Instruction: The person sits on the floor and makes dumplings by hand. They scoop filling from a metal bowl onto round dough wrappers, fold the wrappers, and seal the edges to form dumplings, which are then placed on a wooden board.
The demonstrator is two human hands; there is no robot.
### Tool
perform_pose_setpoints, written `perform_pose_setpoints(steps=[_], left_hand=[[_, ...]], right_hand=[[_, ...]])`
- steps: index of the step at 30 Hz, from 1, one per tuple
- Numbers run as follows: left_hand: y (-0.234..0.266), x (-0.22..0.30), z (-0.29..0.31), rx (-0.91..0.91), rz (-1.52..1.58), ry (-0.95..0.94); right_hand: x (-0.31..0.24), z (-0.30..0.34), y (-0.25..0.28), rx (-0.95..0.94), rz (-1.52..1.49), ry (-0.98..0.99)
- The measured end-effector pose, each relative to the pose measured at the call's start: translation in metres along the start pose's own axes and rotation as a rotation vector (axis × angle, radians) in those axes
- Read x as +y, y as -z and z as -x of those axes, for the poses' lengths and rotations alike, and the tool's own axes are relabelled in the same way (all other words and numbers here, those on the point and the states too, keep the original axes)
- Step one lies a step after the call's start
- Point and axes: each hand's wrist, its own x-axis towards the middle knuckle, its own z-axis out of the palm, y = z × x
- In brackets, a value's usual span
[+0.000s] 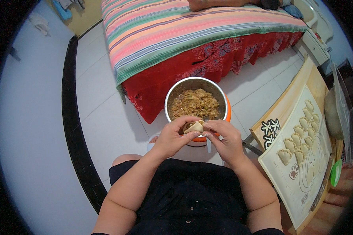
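Between my two hands is a dumpling (195, 126), its pale dough folded partly round with a gap still showing at the upper left. My left hand (179, 130) pinches its left side with thumb and fingers. On the other side, my right hand (224, 137) grips the dough edge between thumb and forefinger. Just beyond my hands stands a round metal bowl (169, 98) holding brown minced filling (196, 102) with green bits. The bowl rests on something orange (228, 111), and my hands cover part of its near rim.
To the right, a wooden table (315, 74) bears a white mat (276, 161) with several finished dumplings (296, 138), a rolling pin (321, 188) and a green-edged tool (335, 172). Ahead is a bed with a striped cover (157, 35); a person's leg (223, 4) lies on it. White tiles (94, 94) cover the floor.
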Motion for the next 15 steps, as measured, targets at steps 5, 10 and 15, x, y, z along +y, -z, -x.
perform_pose_setpoints(steps=[5, 10, 15], left_hand=[[-0.0006, 0.0018, 0.0003, -0.014, -0.125, -0.002], [0.0014, -0.0028, -0.0008, -0.027, -0.298, -0.131], [0.0011, -0.0021, -0.0005, -0.038, -0.219, -0.086]], right_hand=[[0.0048, -0.0005, -0.0011, -0.035, -0.153, -0.112], [0.0022, -0.0015, 0.0039, -0.113, -0.187, -0.209], [0.0020, -0.0001, 0.0037, -0.058, -0.158, -0.170]])
